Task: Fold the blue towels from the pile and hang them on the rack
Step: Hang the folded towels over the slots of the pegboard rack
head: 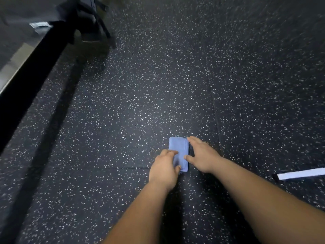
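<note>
Head view: on the floor [123, 103], left grip [164, 166] seemingly pinches the near edge of the folded blue towel [178, 147]; right grip [202, 155], spread wide, touches its right side.

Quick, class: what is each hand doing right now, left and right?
Left hand: curled fingers and thumb pinch the folded blue towel.
Right hand: open, fingers straight, touching the towel's right edge.

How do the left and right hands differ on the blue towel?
The left hand curls its fingers over the near left corner of the blue towel, pinching it; the right hand has fingers straight and spread. The left covers part of it; the right only touches its right edge. Both reach the same folded towel.
</note>
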